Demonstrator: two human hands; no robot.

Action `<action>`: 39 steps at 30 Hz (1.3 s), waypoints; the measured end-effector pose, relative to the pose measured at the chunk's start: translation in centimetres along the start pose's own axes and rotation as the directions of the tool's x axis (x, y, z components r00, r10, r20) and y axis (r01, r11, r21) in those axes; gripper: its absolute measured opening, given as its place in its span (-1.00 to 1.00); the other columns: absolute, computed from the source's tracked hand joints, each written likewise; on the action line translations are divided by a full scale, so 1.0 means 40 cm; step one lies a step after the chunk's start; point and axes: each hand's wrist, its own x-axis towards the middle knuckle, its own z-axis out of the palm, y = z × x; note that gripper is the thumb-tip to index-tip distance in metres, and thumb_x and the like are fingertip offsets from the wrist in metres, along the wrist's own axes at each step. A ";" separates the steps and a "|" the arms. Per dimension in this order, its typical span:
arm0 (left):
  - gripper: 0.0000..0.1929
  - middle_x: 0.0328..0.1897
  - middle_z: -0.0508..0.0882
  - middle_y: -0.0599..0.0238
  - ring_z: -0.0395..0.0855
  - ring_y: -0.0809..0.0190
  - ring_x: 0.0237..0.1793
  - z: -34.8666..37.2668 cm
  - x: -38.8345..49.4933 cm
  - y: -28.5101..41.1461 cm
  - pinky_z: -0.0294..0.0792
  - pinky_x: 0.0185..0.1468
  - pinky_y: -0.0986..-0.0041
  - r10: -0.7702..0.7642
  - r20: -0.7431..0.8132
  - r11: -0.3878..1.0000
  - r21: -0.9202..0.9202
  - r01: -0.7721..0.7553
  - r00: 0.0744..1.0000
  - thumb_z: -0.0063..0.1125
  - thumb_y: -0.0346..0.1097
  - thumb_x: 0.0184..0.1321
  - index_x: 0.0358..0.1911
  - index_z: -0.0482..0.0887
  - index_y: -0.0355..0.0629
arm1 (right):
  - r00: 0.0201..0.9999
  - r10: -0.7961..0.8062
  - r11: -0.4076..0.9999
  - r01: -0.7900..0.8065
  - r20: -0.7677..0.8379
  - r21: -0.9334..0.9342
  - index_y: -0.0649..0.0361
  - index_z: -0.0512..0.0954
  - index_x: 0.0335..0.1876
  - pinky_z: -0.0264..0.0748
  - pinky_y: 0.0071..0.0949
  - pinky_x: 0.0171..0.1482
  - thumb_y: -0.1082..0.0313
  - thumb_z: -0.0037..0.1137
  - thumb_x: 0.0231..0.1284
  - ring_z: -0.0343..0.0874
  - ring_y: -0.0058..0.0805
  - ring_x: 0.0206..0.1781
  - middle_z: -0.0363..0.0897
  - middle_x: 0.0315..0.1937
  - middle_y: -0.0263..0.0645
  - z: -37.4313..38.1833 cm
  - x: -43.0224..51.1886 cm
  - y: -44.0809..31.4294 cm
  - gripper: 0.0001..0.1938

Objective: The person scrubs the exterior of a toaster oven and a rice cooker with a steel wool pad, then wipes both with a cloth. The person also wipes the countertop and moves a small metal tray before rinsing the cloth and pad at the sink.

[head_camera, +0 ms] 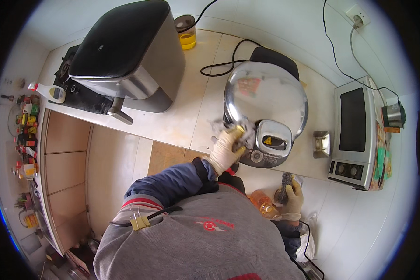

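Note:
My left hand, in a pale glove, grips a crumpled grey cloth against the near left side of a round electric griddle. The griddle's polished lid is down, and its chrome handle and dark control panel face me. My right hand, also gloved, holds a dark steel-wool scourer low at the right, beyond the counter's front edge. Close to that hand is a plastic bottle of orange liquid. A black cord loops behind the griddle.
A large black and silver air fryer stands at left by a gas hob and a spray bottle. Behind is a tub of yellow liquid. At right are a small metal container and a microwave oven.

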 end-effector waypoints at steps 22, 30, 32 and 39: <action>-0.57 -0.05 0.68 0.23 0.69 0.28 -0.15 -0.115 0.087 0.154 0.53 -0.05 0.51 -0.364 0.358 0.883 -0.161 0.440 0.860 0.03 -0.61 0.14 0.12 0.57 -0.18 | 0.992 0.010 1.000 -0.013 -0.124 -0.018 0.31 0.51 0.17 0.54 -0.53 -0.01 0.50 0.12 0.28 0.59 -0.50 -0.12 0.59 -0.07 -0.26 -0.068 -0.019 0.003 -0.66; -0.61 -0.25 0.70 0.42 0.58 0.48 -0.40 -0.089 0.156 0.174 0.39 -0.33 0.66 -0.432 0.227 0.770 -0.411 0.488 0.873 0.13 -0.44 0.19 0.13 0.59 -0.25 | 0.999 -0.006 1.000 0.007 -0.052 0.008 0.29 0.50 0.23 0.54 -0.55 0.00 0.52 0.09 0.28 0.56 -0.53 -0.08 0.58 0.02 -0.27 -0.077 -0.001 0.027 -0.61; -0.61 -0.29 0.70 0.46 0.56 0.52 -0.41 -0.085 0.138 0.144 0.34 -0.32 0.71 -0.393 0.278 0.726 -0.491 0.482 0.876 0.13 -0.42 0.19 0.12 0.62 -0.26 | 0.998 0.016 0.997 -0.012 -0.057 0.078 0.31 0.46 0.24 0.57 -0.52 -0.12 0.46 0.04 0.32 0.57 -0.50 -0.18 0.58 -0.07 -0.24 -0.064 0.002 0.031 -0.61; -0.64 0.11 0.67 0.07 0.67 0.08 0.04 -0.214 0.044 0.027 0.50 0.19 0.32 -0.394 0.393 0.304 -0.798 0.521 0.831 -0.12 -0.22 0.44 0.17 0.51 -0.26 | 0.991 0.063 0.990 -0.046 0.120 -0.137 0.31 0.45 0.28 0.58 -0.52 -0.11 0.45 0.02 0.34 0.61 -0.51 -0.17 0.60 0.00 -0.21 0.046 -0.011 -0.033 -0.60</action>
